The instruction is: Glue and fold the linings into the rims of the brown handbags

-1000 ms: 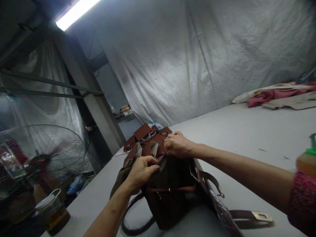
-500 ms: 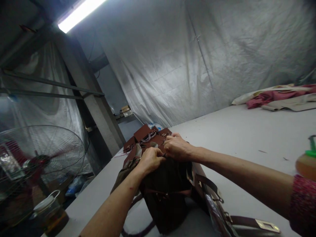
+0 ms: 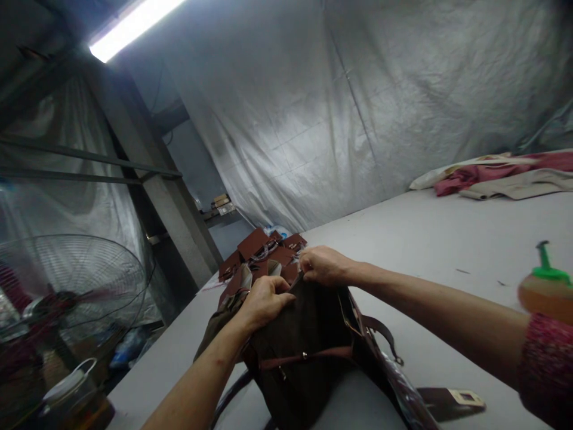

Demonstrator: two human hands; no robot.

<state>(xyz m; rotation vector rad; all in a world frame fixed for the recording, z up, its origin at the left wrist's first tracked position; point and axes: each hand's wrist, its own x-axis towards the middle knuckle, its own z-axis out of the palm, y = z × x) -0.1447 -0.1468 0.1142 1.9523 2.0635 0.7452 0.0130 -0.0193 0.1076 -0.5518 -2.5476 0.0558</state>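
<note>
Two pinches recorded: left hand (image 3: 266, 300) and right hand (image 3: 326, 266) hold the dark cloth (image 3: 293, 328) by its edge, which I judge soft, light and best gripped there.

A tube (image 3: 136, 27) is glowing white toward eleven o'clock. From twelve to two, a creased silver sheet (image 3: 322, 119) is hanging as a wall. A grey post (image 3: 179, 221) is slanting down at nine o'clock — bars (image 3: 67, 175) are running from it to the left edge, crossing a second sheet (image 3: 85, 203). Nearer the centre, a shelf (image 3: 215, 213) is holding boxes (image 3: 221, 201). Between eight and nine, a caged fan (image 3: 60, 301) is standing — blades blurring. A white table (image 3: 447, 251) is stretching from three to seven.
</note>
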